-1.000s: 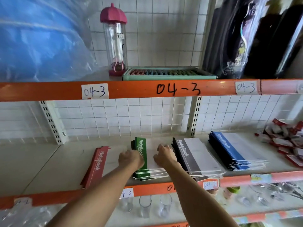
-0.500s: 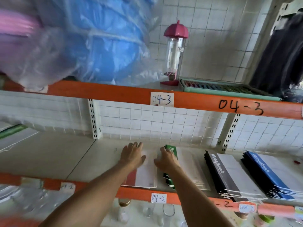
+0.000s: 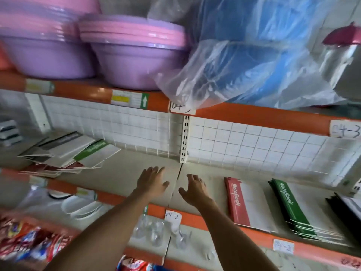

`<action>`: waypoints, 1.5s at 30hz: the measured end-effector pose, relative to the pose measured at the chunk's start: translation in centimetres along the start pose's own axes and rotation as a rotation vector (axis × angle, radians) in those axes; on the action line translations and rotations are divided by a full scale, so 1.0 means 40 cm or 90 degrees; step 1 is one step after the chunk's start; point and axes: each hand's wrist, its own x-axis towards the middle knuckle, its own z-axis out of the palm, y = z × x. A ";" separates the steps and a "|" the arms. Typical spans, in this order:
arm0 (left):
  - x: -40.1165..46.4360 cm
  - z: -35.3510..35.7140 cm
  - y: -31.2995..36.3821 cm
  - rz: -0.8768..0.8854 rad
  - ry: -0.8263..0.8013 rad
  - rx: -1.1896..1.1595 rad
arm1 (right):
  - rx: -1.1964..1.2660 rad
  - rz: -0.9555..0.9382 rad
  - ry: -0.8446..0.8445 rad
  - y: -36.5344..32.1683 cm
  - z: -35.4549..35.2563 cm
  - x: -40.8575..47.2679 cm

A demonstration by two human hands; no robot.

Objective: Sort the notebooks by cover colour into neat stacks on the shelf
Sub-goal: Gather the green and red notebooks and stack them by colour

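Note:
My left hand point(image 3: 151, 180) and my right hand point(image 3: 193, 187) hover over bare shelf board point(image 3: 121, 173), fingers spread and holding nothing. To the right lie a red notebook stack point(image 3: 237, 202), then a green notebook stack point(image 3: 289, 206), and a black stack point(image 3: 345, 210) cut off by the frame edge. At the far left of the same shelf sits a loose, mixed pile of notebooks point(image 3: 66, 153) with a green-spined one point(image 3: 93, 150) on top and grey and red covers beneath it.
Purple and pink basins point(image 3: 134, 53) and a plastic bag of blue goods point(image 3: 252, 55) fill the shelf above. An upright bracket point(image 3: 184, 139) stands at the back wall grid. Clear cups point(image 3: 156, 231) and snack packets point(image 3: 33, 243) lie on the lower shelf.
The view has swung left. Both hands have left the green and red stacks and moved left over bare shelf. The mixed pile at the far left has come into view.

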 end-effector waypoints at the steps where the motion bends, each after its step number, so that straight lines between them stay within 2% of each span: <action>1: -0.010 -0.003 -0.051 -0.007 -0.002 0.004 | 0.004 0.002 -0.007 -0.040 0.024 0.008; 11: -0.038 -0.030 -0.434 -0.071 -0.057 0.027 | 0.016 -0.034 -0.078 -0.369 0.218 0.109; 20: 0.067 -0.041 -0.719 -0.116 0.007 0.032 | 0.009 -0.124 -0.148 -0.618 0.342 0.317; 25: 0.103 -0.046 -0.863 -0.164 0.040 0.045 | 0.007 -0.160 -0.128 -0.744 0.399 0.424; 28: 0.100 -0.039 -0.925 -0.132 0.015 0.062 | -0.014 -0.180 -0.132 -0.811 0.435 0.444; 31: 0.122 -0.056 -0.979 -0.103 0.057 0.067 | -0.039 -0.197 -0.131 -0.854 0.466 0.467; 34: 0.133 -0.055 -1.030 -0.095 0.048 0.117 | -0.075 -0.150 -0.145 -0.854 0.484 0.454; 39: 0.148 -0.016 -1.056 -0.180 -0.032 0.146 | -0.087 0.010 -0.051 -0.782 0.475 0.420; 45: 0.105 0.052 -0.938 0.021 0.006 0.068 | -0.166 0.173 0.073 -0.728 0.478 0.336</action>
